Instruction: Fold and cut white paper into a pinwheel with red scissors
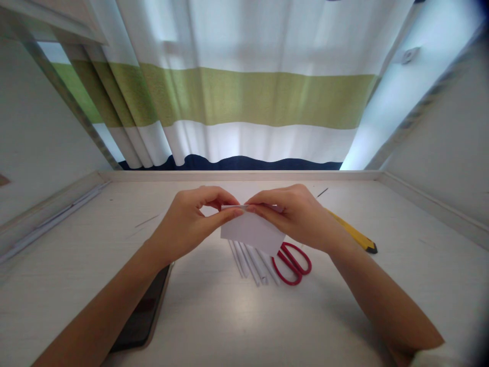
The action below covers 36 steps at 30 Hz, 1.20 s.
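A small sheet of white paper is held up above the table, its upper edge rolled or folded over between my fingers. My left hand pinches that edge from the left, thumb in front. From the right, my right hand pinches the same edge, the two thumbs almost meeting at the middle. Below the sheet lie several thin white paper tubes, their far ends hidden behind it. Beside them are scissors with red handles; the blades are out of sight under the paper and hand.
A yellow utility knife lies beyond my right forearm, partly covered by it. Under my left forearm rests a dark-screened phone. Folded white paper runs along the left wall. Striped curtains hang behind the white table.
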Available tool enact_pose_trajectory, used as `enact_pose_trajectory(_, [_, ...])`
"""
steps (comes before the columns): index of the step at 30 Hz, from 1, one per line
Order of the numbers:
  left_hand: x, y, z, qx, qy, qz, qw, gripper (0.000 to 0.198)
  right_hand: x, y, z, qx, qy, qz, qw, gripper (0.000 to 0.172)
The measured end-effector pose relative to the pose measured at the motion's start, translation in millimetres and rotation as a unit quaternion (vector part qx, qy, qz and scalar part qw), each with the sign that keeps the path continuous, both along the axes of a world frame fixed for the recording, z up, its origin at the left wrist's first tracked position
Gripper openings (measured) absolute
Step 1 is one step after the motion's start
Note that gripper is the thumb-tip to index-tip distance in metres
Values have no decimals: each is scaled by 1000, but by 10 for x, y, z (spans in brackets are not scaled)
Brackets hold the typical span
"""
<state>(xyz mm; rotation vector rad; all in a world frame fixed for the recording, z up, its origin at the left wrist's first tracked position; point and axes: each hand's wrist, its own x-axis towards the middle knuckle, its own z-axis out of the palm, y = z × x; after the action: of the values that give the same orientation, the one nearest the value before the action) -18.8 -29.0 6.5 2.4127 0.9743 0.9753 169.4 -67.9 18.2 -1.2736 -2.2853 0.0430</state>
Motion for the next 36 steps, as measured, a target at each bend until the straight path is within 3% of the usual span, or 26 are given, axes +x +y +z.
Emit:
enact_pose_trajectory(19, [-44, -11, 63, 21, -2, -2, 1000, 11, 52, 0, 13, 38, 24, -5, 999, 21])
enact_pose_trajectory(36, [-122, 30, 85, 49, -16, 40, 998, 12, 142, 19, 11, 59, 83, 16, 995, 17])
